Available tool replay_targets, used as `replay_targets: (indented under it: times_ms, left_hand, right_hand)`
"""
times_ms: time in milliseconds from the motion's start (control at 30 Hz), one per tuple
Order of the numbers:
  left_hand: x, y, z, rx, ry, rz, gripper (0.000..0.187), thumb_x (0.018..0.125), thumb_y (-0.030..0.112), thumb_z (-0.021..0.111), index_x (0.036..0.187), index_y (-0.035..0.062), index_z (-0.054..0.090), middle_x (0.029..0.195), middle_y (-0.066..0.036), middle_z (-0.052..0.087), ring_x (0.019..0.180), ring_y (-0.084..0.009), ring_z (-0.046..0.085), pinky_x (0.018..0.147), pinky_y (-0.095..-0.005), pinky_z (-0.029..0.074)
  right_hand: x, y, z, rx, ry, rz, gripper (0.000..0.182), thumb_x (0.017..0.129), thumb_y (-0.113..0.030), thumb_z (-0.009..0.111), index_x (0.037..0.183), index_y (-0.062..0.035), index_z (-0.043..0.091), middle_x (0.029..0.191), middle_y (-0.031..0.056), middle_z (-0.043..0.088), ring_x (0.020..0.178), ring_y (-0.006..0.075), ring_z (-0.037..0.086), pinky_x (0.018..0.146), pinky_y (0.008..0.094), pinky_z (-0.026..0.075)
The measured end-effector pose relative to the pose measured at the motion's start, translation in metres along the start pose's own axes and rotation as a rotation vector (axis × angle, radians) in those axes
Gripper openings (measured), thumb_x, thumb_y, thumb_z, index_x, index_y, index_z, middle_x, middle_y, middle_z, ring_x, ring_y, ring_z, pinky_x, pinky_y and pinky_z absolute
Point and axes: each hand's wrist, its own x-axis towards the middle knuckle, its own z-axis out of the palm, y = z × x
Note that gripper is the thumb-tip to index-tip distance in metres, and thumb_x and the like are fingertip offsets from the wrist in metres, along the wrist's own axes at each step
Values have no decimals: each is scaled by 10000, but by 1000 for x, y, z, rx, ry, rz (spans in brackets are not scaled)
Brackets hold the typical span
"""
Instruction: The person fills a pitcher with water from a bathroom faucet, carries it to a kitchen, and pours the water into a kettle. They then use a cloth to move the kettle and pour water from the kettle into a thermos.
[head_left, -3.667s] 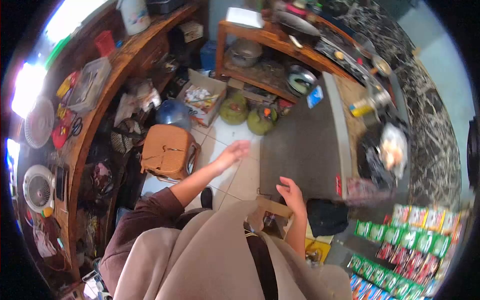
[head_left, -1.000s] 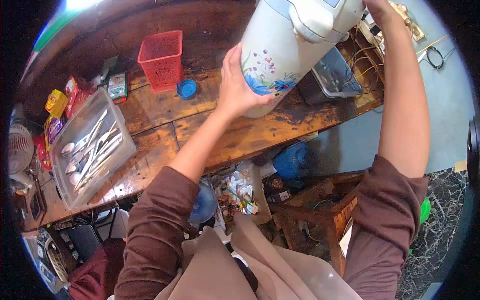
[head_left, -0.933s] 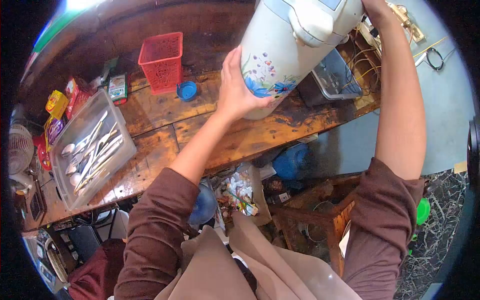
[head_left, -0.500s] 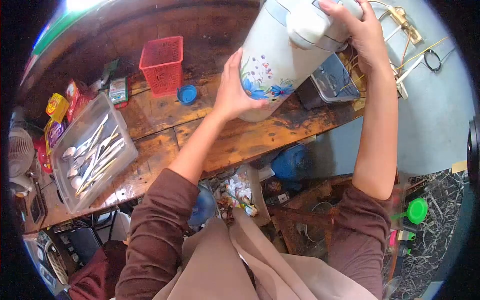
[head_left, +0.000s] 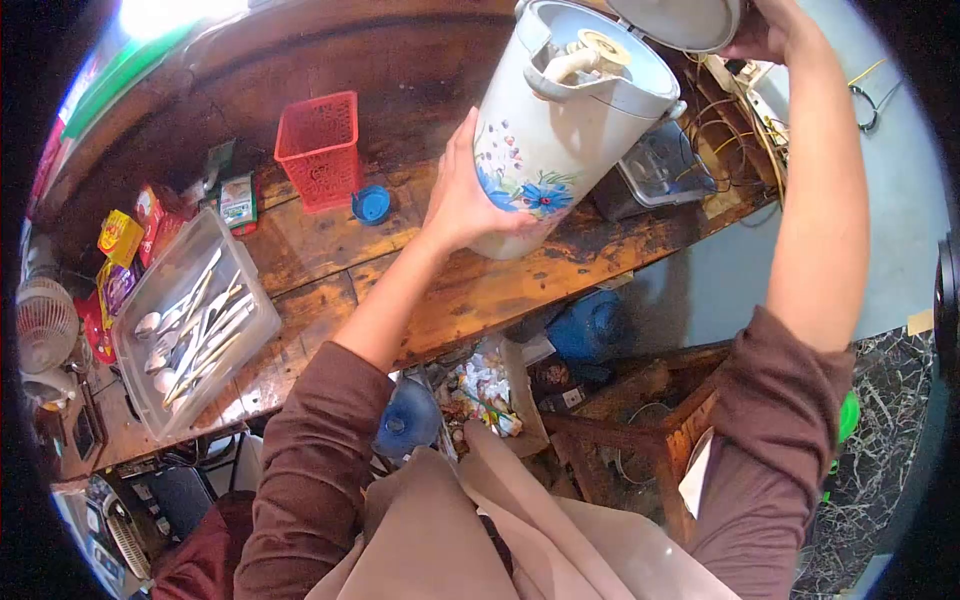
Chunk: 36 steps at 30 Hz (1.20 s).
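A white airpot [head_left: 560, 140] with blue flowers stands tilted on the wooden counter. My left hand [head_left: 465, 200] is wrapped round its lower left side, thumb across the front. The hinged lid [head_left: 685, 20] is swung up, baring the spout and the round inner cap [head_left: 604, 48] inside the top. At the lid's far edge is my right hand [head_left: 765, 30], its fingers closed on the rim and partly hidden. A small blue cap [head_left: 371, 204] lies on the counter left of the airpot.
On the counter [head_left: 400, 290] are a red basket [head_left: 318, 150], a clear tray of cutlery [head_left: 255, 345], small packets [head_left: 120, 237] and a plastic container [head_left: 665, 170] near cables. A small white fan [head_left: 45, 320] stands far left. Below are a litter-filled box [head_left: 525, 400] and a blue jug [head_left: 405, 420].
The airpot's lid has been lifted open. My right hand has moved up and to the right with it, while my left hand keeps its hold on the body.
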Motion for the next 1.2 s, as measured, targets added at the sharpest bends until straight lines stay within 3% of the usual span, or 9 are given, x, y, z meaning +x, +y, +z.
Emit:
replay_targets:
  times_ms: [167,267,300,367,500,600,800,833,1200]
  left_hand:
    - [3,5,-5,-11,-25,-25,1240,354,352,790,1308,31,67,1294,-195,234,1195,-320,261,992,-386,226]
    - [1,1,-5,-41,-1,-12,1200,349,322,773,1301,25,106,1265,-213,269,1160,-355,285,978,-400,239]
    - [0,-1,-5,-19,3,1,1200,349,321,773,1302,27,105,1271,-212,263,1165,-355,279,979,-399,239]
    - [0,-2,-4,-1,17,19,1200,350,320,773,1303,30,104,1277,-211,256,1170,-354,274,980,-399,239]
    - [-1,0,-5,-10,-17,-24,1204,354,320,772,1306,34,92,1287,-211,243,1179,-358,261,985,-400,232]
    - [-2,0,-3,-12,-28,-47,1210,354,321,772,1307,36,83,1288,-209,244,1181,-360,259,987,-401,229]
    - [-1,-2,-4,-34,-22,-30,1219,351,320,775,1309,37,76,1296,-206,239,1189,-355,255,988,-401,231]
    - [-2,-2,-3,-34,-21,-35,1221,349,320,777,1309,37,76,1297,-207,239,1189,-353,256,988,-399,231]
    - [-10,-4,0,3,22,-12,1178,398,308,791,1302,25,91,1299,-208,243,1179,-359,275,986,-383,244]
  right_hand:
    - [24,2,-26,-108,-370,-2,894,689,-718,279,1183,23,356,1177,230,398,983,334,506,710,449,489]
    - [40,11,-18,-313,341,-53,721,780,-569,319,1184,27,362,1157,254,425,996,347,494,774,398,466]
    - [62,35,-21,-863,1140,-275,540,791,-373,437,1158,21,389,1158,249,428,971,356,504,807,358,434]
    - [-14,34,14,-832,1095,-759,367,734,-183,515,1047,6,482,1065,220,501,908,355,526,809,346,414]
    - [21,54,19,-799,-220,-1139,375,663,-101,563,1037,-81,544,1030,85,542,951,204,507,836,304,394]
    - [29,57,28,-745,-481,-899,446,546,11,574,981,-88,578,917,94,579,805,192,552,722,282,458]
    - [37,38,9,-851,-311,-984,451,561,-33,582,1003,-119,552,873,51,568,767,144,526,673,275,451]
    - [-11,16,1,-727,-294,-908,177,689,-115,572,853,-49,560,845,136,576,808,246,555,737,324,445]
    - [-39,67,-119,-560,145,-878,448,687,-129,558,1121,-77,463,1059,54,498,914,156,494,796,272,407]
